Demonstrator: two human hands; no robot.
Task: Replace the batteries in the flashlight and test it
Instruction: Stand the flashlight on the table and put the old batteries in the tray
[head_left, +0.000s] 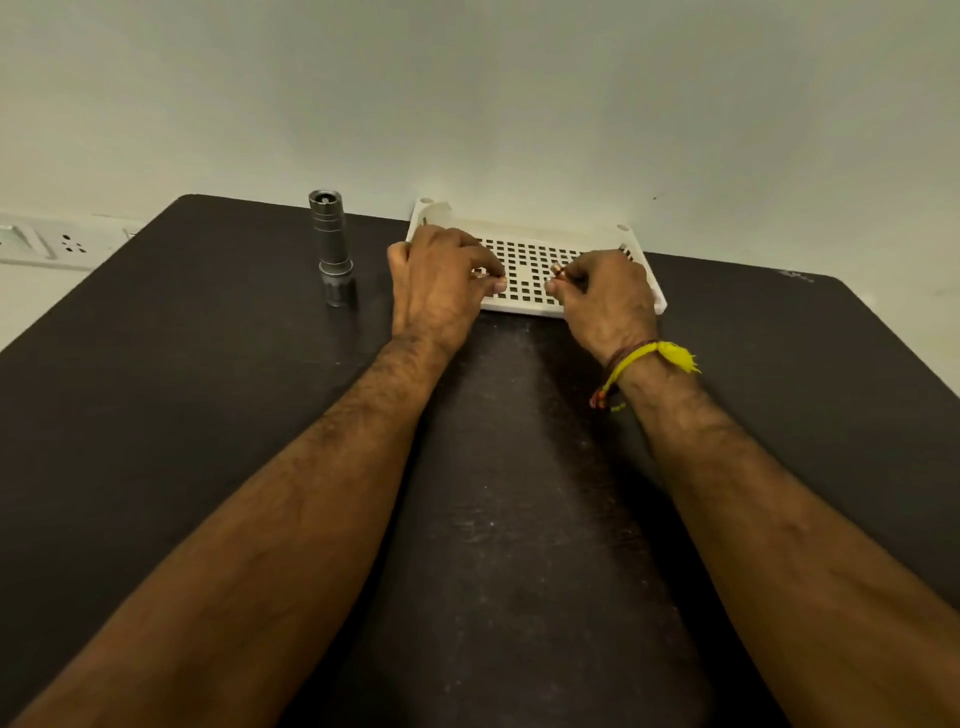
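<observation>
Your silver, ribbed metal flashlight (332, 248) lies untouched on the dark matte surface (498, 519), just left of the white perforated plastic tray (530, 265), with its lens end toward the wall. It looks fully assembled, so by my reading the swap has barely begun: no cap is off and no batteries are out.

Both your hands are over the tray. Your left hand (441, 280) hangs curled over the tray's left side with its fingertips pinched together, though I cannot tell whether anything sits between them. Your right hand (602, 296) pinches something small and reddish at its fingertips (possibly a battery, too small to be sure) over the tray's right half.

The tray sits hard against the pale wall (519, 104), so there is no room behind it. The broad stretch of surface on the near side of the tray is where to work. The surface's left edge falls away beyond the flashlight, which could roll.
</observation>
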